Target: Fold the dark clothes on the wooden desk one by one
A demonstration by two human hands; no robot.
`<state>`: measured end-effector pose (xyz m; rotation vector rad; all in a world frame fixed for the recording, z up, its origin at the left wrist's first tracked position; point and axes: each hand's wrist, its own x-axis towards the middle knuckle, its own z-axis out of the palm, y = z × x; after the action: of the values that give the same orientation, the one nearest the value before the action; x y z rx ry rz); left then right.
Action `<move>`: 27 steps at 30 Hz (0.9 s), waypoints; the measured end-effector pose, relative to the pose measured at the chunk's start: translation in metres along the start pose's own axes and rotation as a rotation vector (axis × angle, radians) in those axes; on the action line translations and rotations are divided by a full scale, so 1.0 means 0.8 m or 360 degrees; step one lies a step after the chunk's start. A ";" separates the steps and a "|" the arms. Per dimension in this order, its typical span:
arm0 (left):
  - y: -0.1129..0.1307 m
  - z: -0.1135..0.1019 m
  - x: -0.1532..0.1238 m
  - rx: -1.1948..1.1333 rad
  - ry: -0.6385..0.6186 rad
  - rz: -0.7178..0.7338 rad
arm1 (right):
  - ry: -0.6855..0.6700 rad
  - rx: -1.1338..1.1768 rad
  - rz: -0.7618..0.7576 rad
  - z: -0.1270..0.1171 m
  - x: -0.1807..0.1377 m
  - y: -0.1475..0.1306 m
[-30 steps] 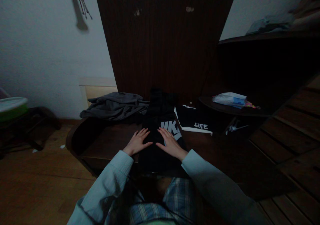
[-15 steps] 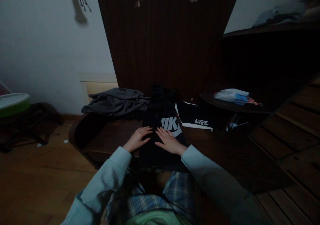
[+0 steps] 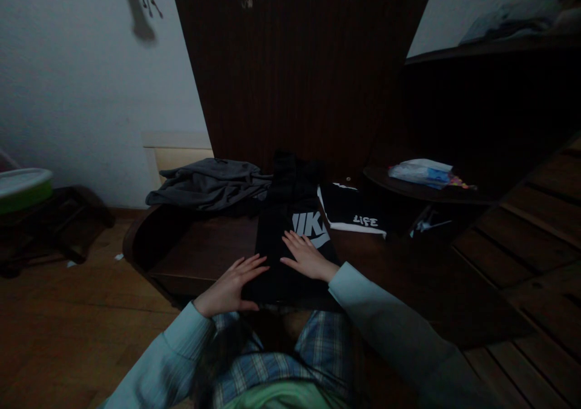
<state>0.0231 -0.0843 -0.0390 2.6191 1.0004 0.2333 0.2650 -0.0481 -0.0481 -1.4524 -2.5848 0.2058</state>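
Note:
A folded black garment with pale Nike lettering lies on the dark wooden bench in front of me. My right hand rests flat on it, fingers spread just below the print. At the garment's near left edge is my left hand, open, its fingertips over the cloth. Behind the garment sits a heap of black cloth. To the right is another folded black garment with a white edge and white lettering.
A crumpled grey garment lies at the bench's back left. On the right, a small rounded shelf holds a plastic packet. A green and white tub stands on a dark stool at far left. A tall dark panel rises behind.
My left hand has moved down and left, from the middle of the garment to its near left edge. My right hand has stayed in place.

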 end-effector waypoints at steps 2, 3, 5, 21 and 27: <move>0.003 0.005 -0.004 0.0071 0.0018 -0.0007 | -0.0018 0.0002 0.0005 -0.001 0.000 0.000; 0.004 0.007 -0.004 0.0105 0.0045 -0.0019 | -0.0024 0.0006 0.0009 -0.002 0.000 0.000; 0.005 0.013 -0.002 0.0153 0.0121 -0.0046 | -0.0032 0.0016 0.0019 -0.003 -0.001 -0.001; 0.009 0.026 -0.013 -0.0028 0.0480 -0.0014 | 0.0033 0.0443 0.0080 -0.064 -0.109 0.005; 0.015 0.029 -0.009 0.0064 0.0465 0.0018 | -0.0023 0.0052 -0.0124 -0.004 -0.174 -0.011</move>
<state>0.0316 -0.1030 -0.0567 2.6787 1.0912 0.6190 0.3293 -0.1717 -0.0545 -1.3414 -2.6306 0.2482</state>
